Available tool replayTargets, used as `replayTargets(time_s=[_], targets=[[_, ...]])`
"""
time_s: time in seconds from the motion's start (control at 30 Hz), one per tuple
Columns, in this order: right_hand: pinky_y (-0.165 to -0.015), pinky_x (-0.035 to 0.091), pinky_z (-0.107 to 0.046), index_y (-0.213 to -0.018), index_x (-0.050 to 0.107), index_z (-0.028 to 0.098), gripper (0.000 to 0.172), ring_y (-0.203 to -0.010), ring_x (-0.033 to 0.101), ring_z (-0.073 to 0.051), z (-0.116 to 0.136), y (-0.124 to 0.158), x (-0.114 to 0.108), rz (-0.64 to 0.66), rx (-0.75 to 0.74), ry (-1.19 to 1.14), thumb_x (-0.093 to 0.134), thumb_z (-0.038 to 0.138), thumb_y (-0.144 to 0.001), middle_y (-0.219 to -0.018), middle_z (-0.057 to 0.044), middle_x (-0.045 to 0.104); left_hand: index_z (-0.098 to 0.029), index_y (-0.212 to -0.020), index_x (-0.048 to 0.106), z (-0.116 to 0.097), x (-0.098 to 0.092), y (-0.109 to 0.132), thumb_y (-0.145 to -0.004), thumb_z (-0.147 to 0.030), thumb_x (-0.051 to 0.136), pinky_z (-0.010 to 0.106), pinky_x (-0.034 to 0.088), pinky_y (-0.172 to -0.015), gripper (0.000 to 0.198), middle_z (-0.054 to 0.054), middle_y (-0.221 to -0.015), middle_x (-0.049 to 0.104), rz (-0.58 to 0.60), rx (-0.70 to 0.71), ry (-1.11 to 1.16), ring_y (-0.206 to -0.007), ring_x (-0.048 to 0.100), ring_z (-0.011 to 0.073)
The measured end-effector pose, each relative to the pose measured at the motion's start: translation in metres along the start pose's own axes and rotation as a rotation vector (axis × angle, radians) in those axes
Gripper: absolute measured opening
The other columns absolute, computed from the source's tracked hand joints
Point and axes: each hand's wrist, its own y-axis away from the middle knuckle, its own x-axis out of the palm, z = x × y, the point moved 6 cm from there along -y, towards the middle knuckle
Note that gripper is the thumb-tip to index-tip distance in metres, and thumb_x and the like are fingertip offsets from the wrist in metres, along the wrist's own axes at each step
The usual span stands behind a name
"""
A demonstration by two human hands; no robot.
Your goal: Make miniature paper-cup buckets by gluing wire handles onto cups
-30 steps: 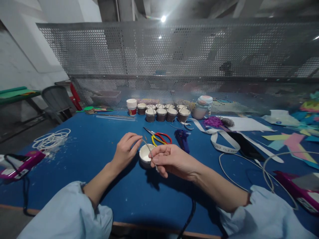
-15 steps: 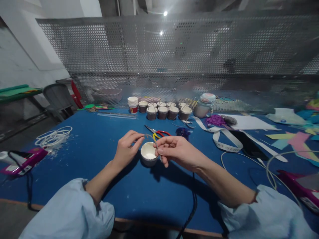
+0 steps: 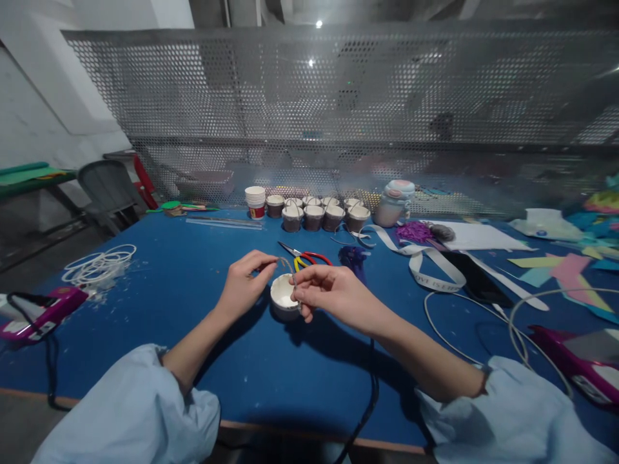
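Left hand (image 3: 242, 285) and right hand (image 3: 336, 293) in facing pinches (thin cord (image 3: 286, 261) between).

Blue table (image 3: 261, 380). Left hand (image 3: 245, 283) and right hand (image 3: 333, 293) pinch a thin bent strand (image 3: 286, 261) near a pale-lined cup (image 3: 279, 310), midway between side edges. Dark pots (image 3: 313, 219) cluster toward far edge; white coil (image 3: 99, 265) near left edge.

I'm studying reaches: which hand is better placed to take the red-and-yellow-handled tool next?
Probably the right hand: it lies nearer the tool's handles than the left hand does. Both seem to pinch the cord, so either must let go first.
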Motion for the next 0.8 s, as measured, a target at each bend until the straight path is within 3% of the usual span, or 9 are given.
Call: replayTargets(time_s=[0.5, 0.8], targets=[[-0.06, 0.049, -0.027, -0.085, 0.062, 0.018, 0.012, -0.056, 0.058, -0.012, 0.001, -0.002, -0.005, -0.094, -0.232, 0.171, 0.067, 0.025, -0.077, -0.059, 0.003, 0.062, -0.016, -0.08, 0.073, 0.005, 0.007, -0.015, -0.077, -0.027, 0.064, 0.026, 0.046, -0.063, 0.015, 0.003, -0.079, 0.069, 0.044, -0.219, 0.158, -0.068, 0.059, 0.0134], [-0.061, 0.049, -0.029, -0.087, 0.062, 0.019, 0.016, -0.059, 0.059, -0.013, -0.006, -0.002, -0.012, -0.172, -0.278, 0.179, 0.068, 0.029, -0.077, -0.065, 0.002, 0.062, -0.015, -0.079, 0.073, 0.006, 0.02, -0.017, -0.073, -0.026, 0.066, 0.025, 0.047, -0.062, 0.015, 0.002, -0.072, 0.069, 0.072, -0.323, 0.246, -0.063, 0.059, 0.0128]])
